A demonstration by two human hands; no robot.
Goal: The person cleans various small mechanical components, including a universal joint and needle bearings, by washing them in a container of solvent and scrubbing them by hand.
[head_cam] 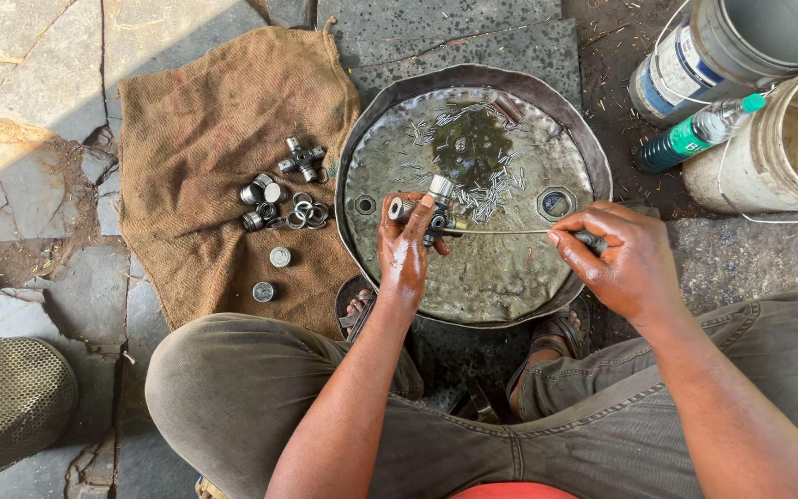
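A dented round metal pan (510,286) sits on the stone floor, holding a dark pool of oily liquid and a scatter of thin needle rollers (482,189). Over it, the left hand (405,248) is closed around a cross-shaped joint (434,211), fingers curled. The right hand (622,259) grips the handle of a thin rod (510,231) pointed at the joint. Bearing cups (265,192) lie on burlap sacking (205,120) nearby. Two buckets (787,139) stand beyond.
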